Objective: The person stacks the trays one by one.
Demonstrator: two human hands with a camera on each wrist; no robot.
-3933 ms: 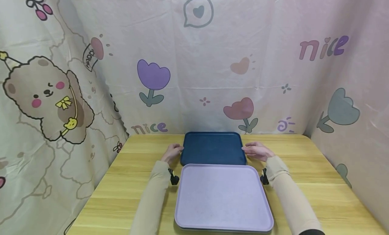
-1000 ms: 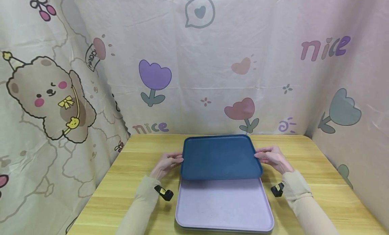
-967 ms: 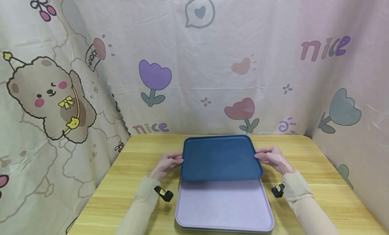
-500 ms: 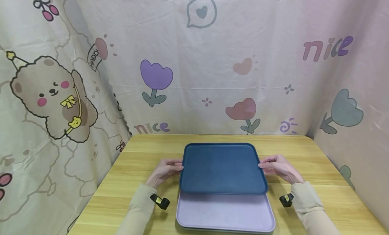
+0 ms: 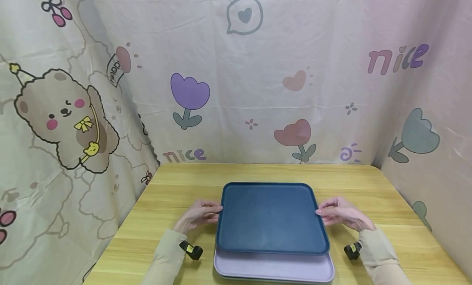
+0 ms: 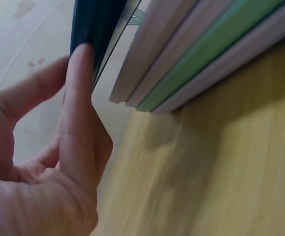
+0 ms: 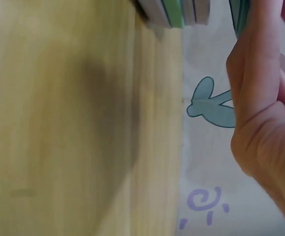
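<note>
A dark blue tray (image 5: 273,219) is held level between both hands, above a stack of trays whose top one is pale purple (image 5: 274,266). At its left edge my left hand (image 5: 199,215) pinches the rim between thumb and fingers. My right hand (image 5: 344,213) pinches the opposite rim. The left wrist view shows a gap between the blue tray (image 6: 95,29) and the stack, which has a green tray (image 6: 211,54) among purplish ones. In the right wrist view the right hand (image 7: 265,93) hides most of the blue tray.
The trays stand on a wooden table (image 5: 177,178), near its front. A patterned curtain (image 5: 239,72) hangs behind the table and along both sides. Small black cameras (image 5: 191,250) are strapped at the wrists.
Both hands have lifted the blue tray from the table's back and brought it toward me over the stack. It now covers most of the purple tray, which has stayed put.
</note>
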